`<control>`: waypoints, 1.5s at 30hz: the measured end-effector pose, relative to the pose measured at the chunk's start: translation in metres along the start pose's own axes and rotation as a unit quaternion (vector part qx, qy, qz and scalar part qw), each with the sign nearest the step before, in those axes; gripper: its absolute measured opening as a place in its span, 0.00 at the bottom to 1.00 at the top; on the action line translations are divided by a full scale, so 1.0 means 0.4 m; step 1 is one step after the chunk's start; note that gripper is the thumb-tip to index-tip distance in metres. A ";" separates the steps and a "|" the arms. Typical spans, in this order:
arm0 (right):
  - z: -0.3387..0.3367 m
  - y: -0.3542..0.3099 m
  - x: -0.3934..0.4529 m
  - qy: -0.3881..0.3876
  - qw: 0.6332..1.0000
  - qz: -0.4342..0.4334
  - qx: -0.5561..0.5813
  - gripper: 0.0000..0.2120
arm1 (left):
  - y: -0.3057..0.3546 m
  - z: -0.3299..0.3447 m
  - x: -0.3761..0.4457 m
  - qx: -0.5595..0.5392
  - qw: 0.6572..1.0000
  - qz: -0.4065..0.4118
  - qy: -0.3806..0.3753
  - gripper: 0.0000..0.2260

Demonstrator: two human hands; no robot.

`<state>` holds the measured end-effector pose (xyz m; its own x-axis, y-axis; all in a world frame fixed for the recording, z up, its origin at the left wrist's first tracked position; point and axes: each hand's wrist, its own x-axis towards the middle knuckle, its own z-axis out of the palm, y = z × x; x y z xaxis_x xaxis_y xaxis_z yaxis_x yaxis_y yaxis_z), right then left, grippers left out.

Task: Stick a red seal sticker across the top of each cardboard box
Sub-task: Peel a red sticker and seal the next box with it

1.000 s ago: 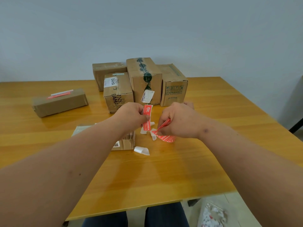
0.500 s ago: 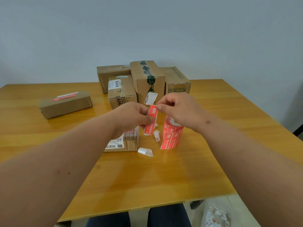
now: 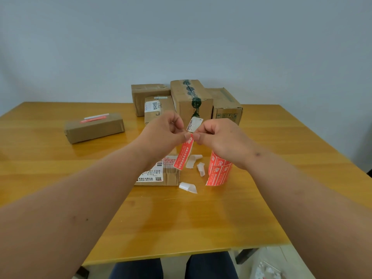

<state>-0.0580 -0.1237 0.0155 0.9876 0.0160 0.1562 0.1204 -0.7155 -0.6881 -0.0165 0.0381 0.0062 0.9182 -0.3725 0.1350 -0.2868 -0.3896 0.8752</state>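
My left hand (image 3: 161,131) and right hand (image 3: 217,137) both pinch the top end of 1 red seal sticker (image 3: 184,154), fingers clamped, above the flat box (image 3: 161,174) on the table (image 3: 181,218). It looks light, floppy and tacky; I'd hold only its ends.

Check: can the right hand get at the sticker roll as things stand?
Probably not yet: the right hand is busy pinching the red seal sticker with the left hand. The sticker roll stands unobstructed just below.

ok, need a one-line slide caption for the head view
Both hands, left and right, pinch the top of a red sticker above a flat box, sticker roll alongside.
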 end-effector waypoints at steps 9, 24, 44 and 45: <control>0.019 -0.028 0.001 -0.014 0.998 0.024 0.047 0.06 | -0.020 -0.032 -0.011 -0.013 1.000 -0.006 -0.006 0.01; 0.035 -0.024 0.016 -0.017 0.998 0.017 0.063 0.06 | -0.039 -0.053 -0.012 -0.059 0.997 -0.029 -0.037 0.03; 0.046 -0.031 0.035 -0.014 1.000 0.003 0.005 0.08 | -0.031 -0.043 -0.001 -0.013 0.999 -0.050 0.009 0.04; 0.046 -0.031 0.036 -0.016 1.000 0.003 -0.003 0.08 | -0.028 -0.044 -0.001 0.000 0.999 -0.045 0.010 0.04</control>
<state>-0.0434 -0.1016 0.0132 0.9910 0.0349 0.1289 0.1143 -0.7201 -0.6844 -0.0090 0.0574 0.0044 0.9453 -0.3195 0.0651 -0.2028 -0.4199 0.8846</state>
